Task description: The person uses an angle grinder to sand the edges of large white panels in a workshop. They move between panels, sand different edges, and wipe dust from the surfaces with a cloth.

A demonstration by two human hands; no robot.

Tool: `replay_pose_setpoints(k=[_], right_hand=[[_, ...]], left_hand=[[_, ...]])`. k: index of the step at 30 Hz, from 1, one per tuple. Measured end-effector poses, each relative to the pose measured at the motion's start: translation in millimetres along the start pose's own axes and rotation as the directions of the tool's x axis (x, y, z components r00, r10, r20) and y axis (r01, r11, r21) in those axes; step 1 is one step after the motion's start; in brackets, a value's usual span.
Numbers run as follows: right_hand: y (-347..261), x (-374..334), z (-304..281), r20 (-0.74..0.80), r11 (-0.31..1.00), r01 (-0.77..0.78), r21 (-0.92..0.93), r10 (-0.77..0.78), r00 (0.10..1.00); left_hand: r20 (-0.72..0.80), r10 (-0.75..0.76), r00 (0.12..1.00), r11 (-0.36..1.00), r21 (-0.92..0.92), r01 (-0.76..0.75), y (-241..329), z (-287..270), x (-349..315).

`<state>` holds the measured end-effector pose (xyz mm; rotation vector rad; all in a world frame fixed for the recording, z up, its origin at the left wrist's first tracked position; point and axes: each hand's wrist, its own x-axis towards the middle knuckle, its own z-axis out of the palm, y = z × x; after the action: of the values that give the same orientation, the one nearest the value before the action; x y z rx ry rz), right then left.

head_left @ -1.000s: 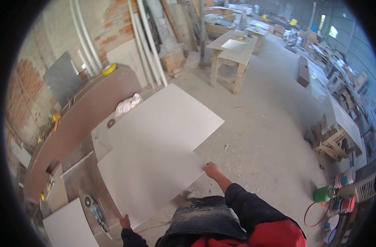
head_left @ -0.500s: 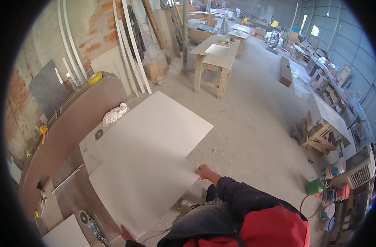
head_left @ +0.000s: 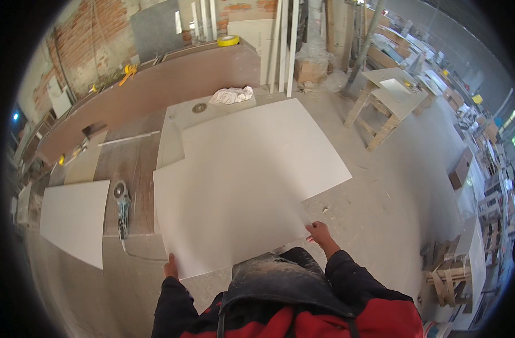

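A large white panel (head_left: 223, 219) lies in front of me, its near edge close to my body. My left hand (head_left: 171, 267) grips its near left corner, fingers partly hidden below it. On its right edge, near the corner, my right hand (head_left: 319, 232) is closed, thumb toward the top face. The panel's far part meets or overlaps a second white panel (head_left: 302, 143), which sticks out farther to the right; their boundary is hard to make out. Left of my left hand, an angle grinder (head_left: 122, 211) rests on the brown work surface (head_left: 139, 169).
A smaller white panel (head_left: 74, 219) lies at the left. Behind the large panels are a crumpled white cloth (head_left: 232, 95) and a round disc (head_left: 199, 107). Yellow tape (head_left: 228, 40) sits on a brown upright board (head_left: 156, 84). A wooden-legged table (head_left: 390, 101) stands far right.
My view has swung left, so the bench and panels appear farther right. Both hands keep their hold on the white panel, and my left forearm now shows more fully.
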<state>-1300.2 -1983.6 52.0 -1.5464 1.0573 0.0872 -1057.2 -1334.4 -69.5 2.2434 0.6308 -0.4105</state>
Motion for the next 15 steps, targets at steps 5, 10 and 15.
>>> replay_pose_setpoints(k=[5, 10, 15], right_hand=[[28.6, -4.0, -49.6, 0.039, 0.99, 0.077, -0.122, -0.072, 0.997], [66.4, -25.9, -97.3, 0.1, 0.984, 0.139, -0.112, -0.128, 0.987], [104.2, -65.7, -134.8, 0.156, 0.995, 0.08, -0.061, -0.07, 0.985]], left_hand=[[-0.066, -0.079, 0.995, 0.997, -0.01, 0.078, -29.8, 18.3, -94.4], [-0.122, -0.159, 0.98, 0.987, -0.002, 0.16, -82.7, 23.8, -211.5], [-0.201, -0.315, 0.927, 0.947, -0.125, 0.295, -122.3, 26.1, -338.1]])
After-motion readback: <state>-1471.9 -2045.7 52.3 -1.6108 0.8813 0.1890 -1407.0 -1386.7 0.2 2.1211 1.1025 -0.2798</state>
